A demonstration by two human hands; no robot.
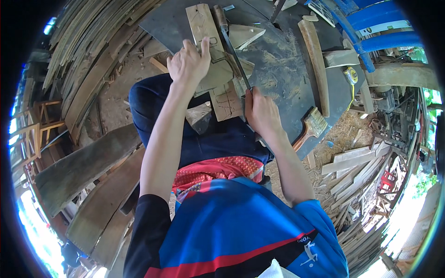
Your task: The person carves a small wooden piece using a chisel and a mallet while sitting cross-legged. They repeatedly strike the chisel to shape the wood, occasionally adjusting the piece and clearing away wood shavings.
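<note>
My left hand [189, 65] rests with fingers apart on light wooden boards. One board [200, 21] runs to the far edge of the dark worktable [287, 88] and has a small square outline beside my fingers. A nearer wooden piece [227, 103] carries dark marked lines and overhangs the table edge above my lap. My right hand [264, 113] is closed around the near end of a long, narrow dark metal tool [237, 61]. That tool, which looks like a file, slants across the wood to a wooden handle [220, 17] at its far end.
On the table's right lie a curved wooden piece [315, 65], a wooden-handled brush [315, 122] and a yellow tape measure [351, 75]. A blue frame [380, 28] stands at the far right. Long planks [88, 157] and stacked strips [92, 37] fill the left; wood scraps [357, 167] lie right.
</note>
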